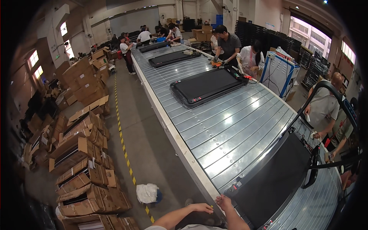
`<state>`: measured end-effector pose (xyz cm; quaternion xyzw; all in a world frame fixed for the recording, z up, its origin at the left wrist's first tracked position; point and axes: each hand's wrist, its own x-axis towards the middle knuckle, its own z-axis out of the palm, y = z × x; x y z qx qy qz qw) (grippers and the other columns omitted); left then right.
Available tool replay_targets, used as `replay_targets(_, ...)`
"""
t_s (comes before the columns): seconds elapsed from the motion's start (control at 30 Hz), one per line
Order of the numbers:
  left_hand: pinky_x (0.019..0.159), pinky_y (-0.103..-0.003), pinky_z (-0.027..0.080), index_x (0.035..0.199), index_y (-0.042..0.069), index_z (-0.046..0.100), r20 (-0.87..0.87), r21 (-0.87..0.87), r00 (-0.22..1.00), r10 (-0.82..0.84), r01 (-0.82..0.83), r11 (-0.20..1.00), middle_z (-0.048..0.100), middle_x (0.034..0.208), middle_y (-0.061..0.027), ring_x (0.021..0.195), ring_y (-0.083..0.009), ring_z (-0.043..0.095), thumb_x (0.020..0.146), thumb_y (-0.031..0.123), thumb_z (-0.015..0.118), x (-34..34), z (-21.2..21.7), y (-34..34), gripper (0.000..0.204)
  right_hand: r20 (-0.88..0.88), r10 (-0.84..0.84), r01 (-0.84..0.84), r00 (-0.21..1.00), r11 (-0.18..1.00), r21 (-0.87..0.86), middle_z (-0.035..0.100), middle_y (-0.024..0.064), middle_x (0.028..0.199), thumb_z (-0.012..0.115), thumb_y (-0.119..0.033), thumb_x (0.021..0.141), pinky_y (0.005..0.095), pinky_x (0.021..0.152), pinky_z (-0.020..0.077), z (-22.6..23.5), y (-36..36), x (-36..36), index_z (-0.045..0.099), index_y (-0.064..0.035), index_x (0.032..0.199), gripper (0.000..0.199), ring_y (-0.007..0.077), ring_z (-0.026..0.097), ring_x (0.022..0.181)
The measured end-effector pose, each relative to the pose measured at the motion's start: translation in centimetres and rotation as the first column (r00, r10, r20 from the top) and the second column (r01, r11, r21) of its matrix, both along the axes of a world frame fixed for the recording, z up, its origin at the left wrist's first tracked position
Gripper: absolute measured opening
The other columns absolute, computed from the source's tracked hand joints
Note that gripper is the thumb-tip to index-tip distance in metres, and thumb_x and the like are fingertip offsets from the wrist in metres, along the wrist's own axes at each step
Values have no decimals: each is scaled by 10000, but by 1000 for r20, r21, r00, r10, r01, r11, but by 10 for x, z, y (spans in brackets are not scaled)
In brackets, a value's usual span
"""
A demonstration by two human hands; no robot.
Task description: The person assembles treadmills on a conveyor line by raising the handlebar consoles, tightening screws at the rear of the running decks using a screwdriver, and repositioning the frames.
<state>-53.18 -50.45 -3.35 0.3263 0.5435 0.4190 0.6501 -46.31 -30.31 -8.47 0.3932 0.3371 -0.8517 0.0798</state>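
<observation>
My left hand (203,208) is held just off the white side rail of the conveyor table (193,168), its fingers drawn together; anything in them is too small to name. Beside it my right hand (224,202) is closed in a pinch over the rail, and what it grips cannot be made out. Right of that hand lies a flat black treadmill (270,180) on the metal slats. A black loop-shaped handrail (320,86) rises at its far side. Small red-and-black pieces (234,186) sit at the treadmill's near corner.
More black treadmills (209,86) lie farther along the conveyor, where several people work. Co-workers (322,103) stand across from me at the right. Open cardboard boxes (82,165) are stacked on the left, past a yellow-black floor line (124,149). A white bag (147,193) stands on the floor.
</observation>
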Motion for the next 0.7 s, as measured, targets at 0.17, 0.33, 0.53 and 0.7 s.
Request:
replay_targets(0.17,837,-508,395,1091,113,649,-816,-277,467,-342,203,939,664,1007,-95,949,-234,627,835,390,611,38,53,36,378,19,-20,20,1000,1000,-6,574,161,1009,449,-125,925,364,603,459,5,14,22,396,-78,1162,247,305,609,827)
replay_targets(0.33,729,-451,407,886,126,706,-853,-521,-19,-521,73,850,656,877,-87,832,-235,636,740,403,670,71,0,36,315,40,39,-39,998,999,-6,559,176,1038,410,-111,934,376,602,458,-3,0,26,355,-86,1152,226,345,605,864)
replay_targets(0.53,757,-413,472,1147,72,577,-368,81,858,359,-355,932,629,899,-83,844,-239,639,825,350,642,71,20,12,431,40,-50,54,998,993,-101,575,113,956,373,-131,956,361,626,446,-6,15,41,406,-107,1104,153,276,584,786)
replay_targets(0.7,647,-298,473,1163,-12,467,738,-317,371,563,-545,776,515,580,-49,575,-168,557,917,535,432,86,2,19,600,-3,-18,17,1000,992,-121,594,73,905,407,-138,944,353,647,441,-8,25,41,426,-124,1087,144,239,588,790)
